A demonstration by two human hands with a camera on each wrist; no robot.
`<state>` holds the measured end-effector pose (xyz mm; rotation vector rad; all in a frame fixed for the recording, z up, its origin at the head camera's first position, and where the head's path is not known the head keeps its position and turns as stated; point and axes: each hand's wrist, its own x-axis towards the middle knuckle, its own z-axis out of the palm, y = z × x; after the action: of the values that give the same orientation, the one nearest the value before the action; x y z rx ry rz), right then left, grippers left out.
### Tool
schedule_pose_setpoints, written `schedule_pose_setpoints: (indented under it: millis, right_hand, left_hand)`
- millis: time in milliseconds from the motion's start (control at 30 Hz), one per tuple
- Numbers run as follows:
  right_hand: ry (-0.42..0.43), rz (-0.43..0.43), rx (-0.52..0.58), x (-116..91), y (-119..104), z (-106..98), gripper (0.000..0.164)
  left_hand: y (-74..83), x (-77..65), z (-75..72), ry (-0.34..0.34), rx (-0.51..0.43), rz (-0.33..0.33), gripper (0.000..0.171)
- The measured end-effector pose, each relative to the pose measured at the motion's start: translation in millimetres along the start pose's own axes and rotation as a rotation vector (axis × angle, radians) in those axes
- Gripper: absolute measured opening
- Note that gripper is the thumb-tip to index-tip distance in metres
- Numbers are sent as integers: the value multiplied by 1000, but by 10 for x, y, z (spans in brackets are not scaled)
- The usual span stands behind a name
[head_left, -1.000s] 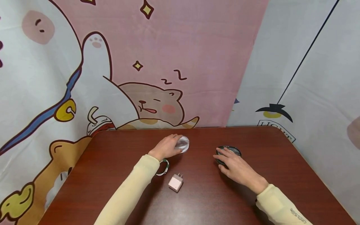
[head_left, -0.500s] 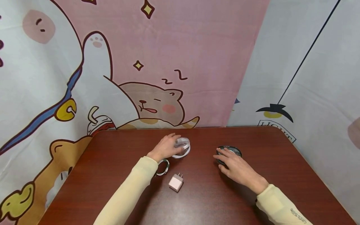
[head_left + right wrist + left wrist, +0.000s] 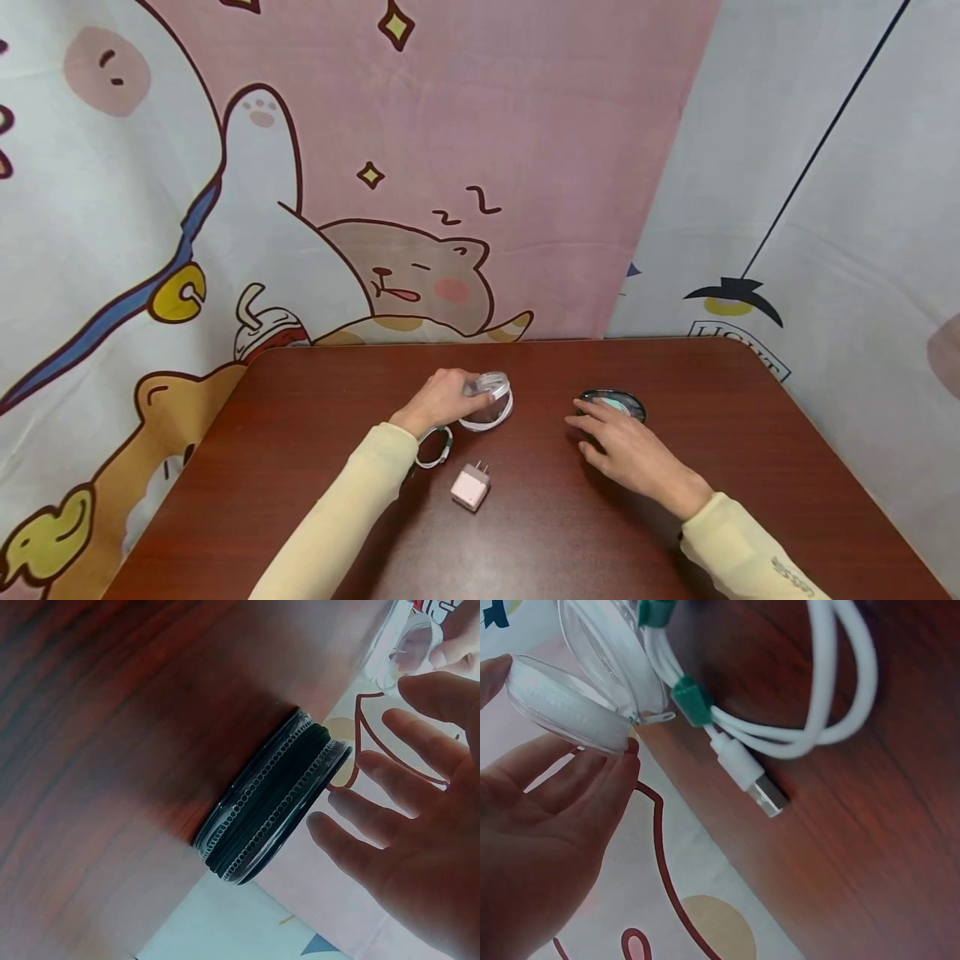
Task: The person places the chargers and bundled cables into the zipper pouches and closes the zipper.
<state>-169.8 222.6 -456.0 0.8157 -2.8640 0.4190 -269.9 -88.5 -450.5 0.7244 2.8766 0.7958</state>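
A clear round zip case with white edging (image 3: 501,414) stands on the table with its lid raised. My left hand (image 3: 441,400) pinches one half of it; the left wrist view shows the fingers and thumb on that half (image 3: 570,712) and the zip pull hanging by the hinge side. To the right, my right hand (image 3: 637,454) hovers with spread fingers beside a black round zip case (image 3: 636,406). That case looks closed in the right wrist view, its dark zip band (image 3: 274,799) running around the side, fingertips close to its rim.
A coiled white cable with green ties (image 3: 821,690) lies near my left wrist. Closer to me sits a white plug-in charger (image 3: 470,487), prongs pointing away. Behind the brown table (image 3: 555,533) hangs a cartoon-printed cloth (image 3: 570,167).
The clear case has tilted further open and shifted slightly toward me with my left hand. My right hand has slid a little left, uncovering more of the black case's top.
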Motion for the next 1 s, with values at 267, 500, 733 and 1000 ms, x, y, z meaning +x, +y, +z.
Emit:
schedule_pose_setpoints:
  millis: [267,500,733,1000]
  right_hand:
    - [48,-56,-15,7,-56,28,37]
    - [30,-95,-32,60,-161,85,40]
    - [39,-107,-90,132,-278,108,41]
    - [23,-158,-84,242,-385,174,52]
  left_hand:
    - [-23,-49,15,11,-95,-50,58]
    - [-38,-104,27,7,-200,-109,56]
    - [0,-162,35,-6,-252,-140,58]
    - [66,-198,58,-24,-288,-141,59]
